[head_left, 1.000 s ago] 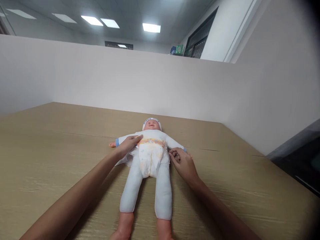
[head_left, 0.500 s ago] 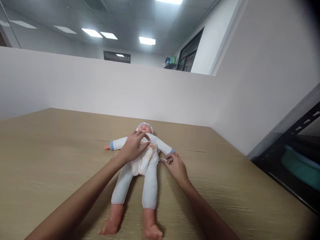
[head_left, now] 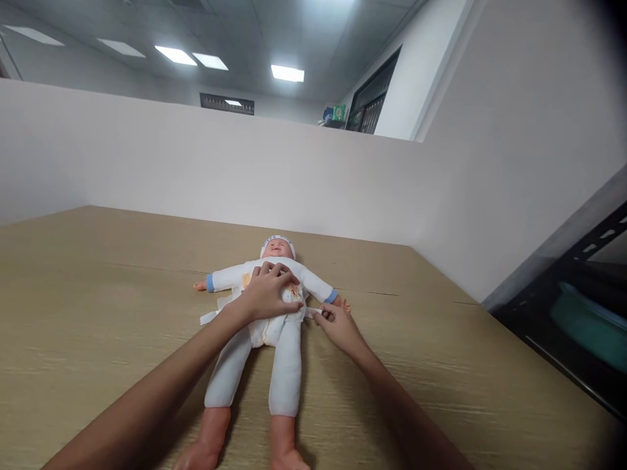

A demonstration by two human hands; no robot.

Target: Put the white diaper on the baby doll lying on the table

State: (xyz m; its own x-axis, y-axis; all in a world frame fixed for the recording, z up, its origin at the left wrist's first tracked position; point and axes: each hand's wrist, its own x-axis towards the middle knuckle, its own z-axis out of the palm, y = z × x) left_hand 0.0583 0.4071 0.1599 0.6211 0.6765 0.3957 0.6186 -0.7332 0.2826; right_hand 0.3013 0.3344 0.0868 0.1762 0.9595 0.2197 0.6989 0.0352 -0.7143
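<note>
A baby doll (head_left: 287,372) in white clothes with blue cuffs and a white printed headband lies on its back, feet toward me. Around its hips is a white diaper (head_left: 265,331) with a printed front. My left hand (head_left: 271,292) lies over the doll's belly on the diaper's front, fingers spread, covering much of it. At the doll's side, near its cuff, my right hand (head_left: 339,324) pinches a white diaper tab (head_left: 312,313) between thumb and finger. On the other side a second diaper tab (head_left: 208,318) sticks out loose over the table.
The wooden table (head_left: 122,365) extends to a low white partition (head_left: 245,170) at the back. A dark metal rack (head_left: 553,313) with a teal basin (head_left: 592,326) stands at the right edge.
My left hand has lowered and flattened onto the diaper's front, its fingers spreading. The loose tab on the left has come into sight. My right hand keeps its pinch on the other tab.
</note>
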